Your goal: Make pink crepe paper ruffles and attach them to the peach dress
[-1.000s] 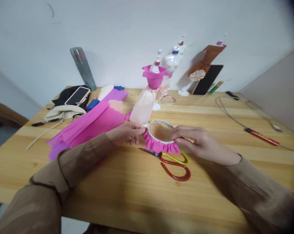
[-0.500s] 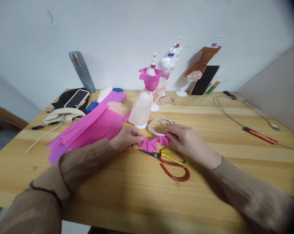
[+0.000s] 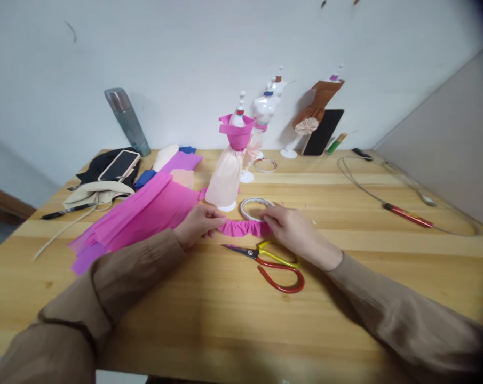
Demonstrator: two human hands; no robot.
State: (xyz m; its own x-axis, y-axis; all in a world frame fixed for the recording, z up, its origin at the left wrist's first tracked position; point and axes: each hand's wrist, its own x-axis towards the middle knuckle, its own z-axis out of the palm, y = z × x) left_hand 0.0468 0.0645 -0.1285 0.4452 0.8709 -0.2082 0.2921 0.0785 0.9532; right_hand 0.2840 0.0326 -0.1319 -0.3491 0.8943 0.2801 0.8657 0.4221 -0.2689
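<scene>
Pink frill (image 3: 241, 229), one, pinched in grip of left hand (image 3: 199, 223) and right hand (image 3: 294, 230), scissors (image 3: 251, 254), one pair

Pale wood bench (image 3: 177, 325), busiest along its back half

I have scissors (image 3: 250, 253) with red and yellow handles lying flat near the middle, just in front of a white tape roll (image 3: 243, 210). Left of these I see pink sheets (image 3: 153, 213) spread out, purple showing at their edges. Farther left sit a beige cloth (image 3: 101, 192), a black cloth (image 3: 88, 173) and a pen (image 3: 63, 213). Toward the back stand a bottle (image 3: 128, 122) and small dress forms (image 3: 224, 181). On my right lies a red tool (image 3: 408, 215) with its cord (image 3: 352, 181).
</scene>
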